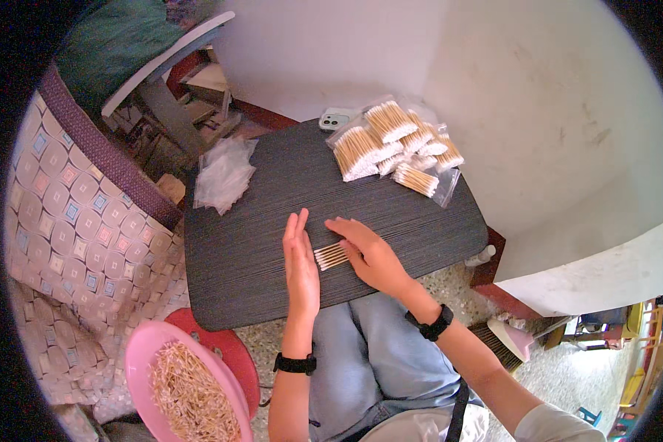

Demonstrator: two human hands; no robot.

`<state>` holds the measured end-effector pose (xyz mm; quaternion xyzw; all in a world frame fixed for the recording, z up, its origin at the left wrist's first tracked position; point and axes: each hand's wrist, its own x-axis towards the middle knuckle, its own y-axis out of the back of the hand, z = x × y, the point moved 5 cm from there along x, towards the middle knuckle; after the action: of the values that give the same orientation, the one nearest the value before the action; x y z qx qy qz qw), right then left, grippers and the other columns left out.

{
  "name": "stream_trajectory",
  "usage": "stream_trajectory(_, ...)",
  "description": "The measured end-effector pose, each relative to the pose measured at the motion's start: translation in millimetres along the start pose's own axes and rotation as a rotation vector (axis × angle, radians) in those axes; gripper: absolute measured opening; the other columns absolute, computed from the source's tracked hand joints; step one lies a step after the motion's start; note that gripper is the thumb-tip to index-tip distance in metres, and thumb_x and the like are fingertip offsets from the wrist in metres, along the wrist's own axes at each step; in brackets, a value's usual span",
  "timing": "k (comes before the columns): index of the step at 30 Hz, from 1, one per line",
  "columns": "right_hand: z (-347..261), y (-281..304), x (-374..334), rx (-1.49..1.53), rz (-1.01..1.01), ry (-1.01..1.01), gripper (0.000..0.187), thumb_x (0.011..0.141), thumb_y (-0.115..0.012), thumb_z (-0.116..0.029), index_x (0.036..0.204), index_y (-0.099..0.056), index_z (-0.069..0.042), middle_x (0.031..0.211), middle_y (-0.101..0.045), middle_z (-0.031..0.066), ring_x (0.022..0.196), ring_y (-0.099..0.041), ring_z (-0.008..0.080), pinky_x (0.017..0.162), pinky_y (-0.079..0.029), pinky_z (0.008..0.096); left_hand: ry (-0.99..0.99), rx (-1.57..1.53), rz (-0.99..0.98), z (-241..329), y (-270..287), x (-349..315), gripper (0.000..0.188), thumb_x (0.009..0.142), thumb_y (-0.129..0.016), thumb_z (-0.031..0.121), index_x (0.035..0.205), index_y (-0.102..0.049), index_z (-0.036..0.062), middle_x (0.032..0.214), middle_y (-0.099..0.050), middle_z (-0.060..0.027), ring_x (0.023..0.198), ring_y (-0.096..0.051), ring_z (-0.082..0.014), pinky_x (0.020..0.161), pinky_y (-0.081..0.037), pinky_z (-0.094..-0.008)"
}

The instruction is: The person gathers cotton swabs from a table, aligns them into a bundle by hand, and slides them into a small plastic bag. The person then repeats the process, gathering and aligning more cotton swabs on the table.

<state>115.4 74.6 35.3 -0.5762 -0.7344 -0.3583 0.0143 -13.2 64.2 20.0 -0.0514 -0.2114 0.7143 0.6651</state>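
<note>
A small row of cotton swabs (330, 256) lies side by side on the dark table (254, 254), between my two hands. My left hand (300, 265) stands on edge at the swabs' left ends, its fingers stretched out and pointing away from me. Over the right ends of the row rests my right hand (372, 256), palm down, fingers extended and thumb apart; it hides part of the swabs. Neither hand grips anything that I can see.
Bagged cotton swabs (394, 140) are heaped at the table's far right, beside a phone (337, 119). Clear plastic bags (225, 173) lie at the far left. A pink basin (136, 368) of loose swabs sits on a red stool (236, 353). A pale wall (530, 110) rises behind.
</note>
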Motion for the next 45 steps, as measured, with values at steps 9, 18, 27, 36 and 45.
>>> stream_trajectory(9,-3,1,-1,-0.096,-0.011,0.023,0.045,0.084,-0.062,-0.016,0.126,-0.051,-0.006,0.126,-0.055,0.0163,0.12,-0.05,0.034,0.105,-0.037,0.0423,-0.015,0.045,-0.032,-1,1,0,0.058,0.101,-0.03,0.04,0.144,-0.022,0.0027,0.15,-0.026,-0.0159,0.142,-0.016,-0.022,0.116,-0.005,-0.0371)
stream_trajectory(18,4,0,-1,-0.096,0.023,-0.03,0.042,0.083,-0.062,-0.016,0.124,-0.053,-0.007,0.124,-0.056,0.0191,0.115,-0.052,0.037,0.101,-0.04,0.0422,-0.016,0.083,-0.066,2,-2,1,0.06,0.101,-0.029,0.042,0.144,-0.022,0.0019,0.149,-0.026,-0.017,0.141,-0.016,-0.0225,0.116,-0.004,-0.0377)
stream_trajectory(27,4,0,0,-0.082,0.058,-0.056,0.041,0.08,-0.065,-0.01,0.12,-0.057,-0.006,0.121,-0.059,0.0146,0.116,-0.054,0.032,0.102,-0.04,0.0407,-0.024,0.111,-0.073,1,-2,1,0.06,0.1,-0.029,0.043,0.144,-0.021,0.0012,0.149,-0.026,-0.0178,0.141,-0.017,-0.0231,0.116,-0.005,-0.0373)
stream_trajectory(36,4,0,-1,-0.079,0.068,-0.055,0.039,0.081,-0.064,-0.009,0.119,-0.058,-0.006,0.12,-0.059,0.0148,0.116,-0.054,0.0321,0.101,-0.041,0.0403,-0.037,0.099,-0.074,0,-2,1,0.058,0.101,-0.028,0.04,0.143,-0.022,0.0009,0.148,-0.027,-0.0178,0.141,-0.018,-0.0229,0.116,-0.006,-0.0371)
stream_trajectory(45,5,-1,1,-0.058,0.06,-0.045,0.037,0.083,-0.061,-0.011,0.119,-0.056,-0.008,0.122,-0.057,0.0178,0.115,-0.053,0.0358,0.098,-0.043,0.0422,-0.029,0.125,-0.065,-2,0,1,0.057,0.101,-0.027,0.04,0.142,-0.023,0.0004,0.148,-0.029,-0.0173,0.14,-0.019,-0.022,0.116,-0.007,-0.0362)
